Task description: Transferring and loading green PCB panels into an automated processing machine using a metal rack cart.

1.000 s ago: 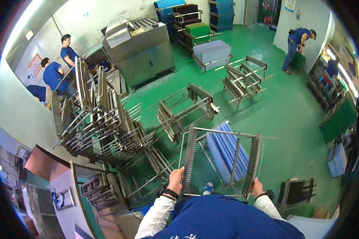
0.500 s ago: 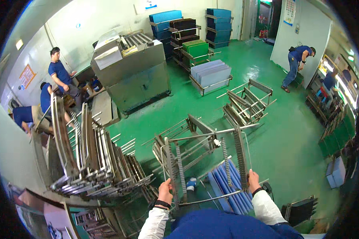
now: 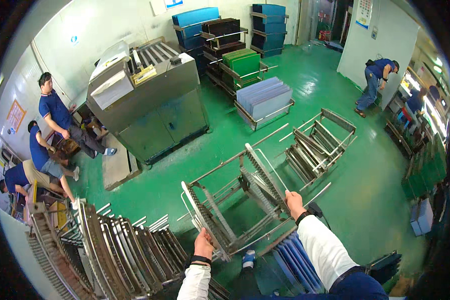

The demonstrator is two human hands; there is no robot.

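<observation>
I hold an empty grey metal rack (image 3: pixel 266 176) with toothed slotted side bars, tilted out in front of me above the green floor. My left hand (image 3: pixel 203 244) is closed on its near left side. My right hand (image 3: pixel 295 202) grips the bent rod handle on its right side. Just below my right forearm, blue panels (image 3: pixel 296 261) stand in a row in another rack on the floor. Further metalwork shows through the held rack; how much of it belongs to a rack beneath, I cannot tell.
Empty racks (image 3: pixel 135 245) are packed together at the left. Ahead stands another slotted rack (image 3: pixel 315 147), with a rack of pale panels (image 3: pixel 265 100) beyond it. A large metal machine (image 3: pixel 155 115) is at the back left. Several people work at left; one person (image 3: pixel 372 82) bends at right.
The rack has tipped from nearly upright toward flat, its far end swinging left and away. My right hand has moved forward and left. A person at left has lowered a raised forearm.
</observation>
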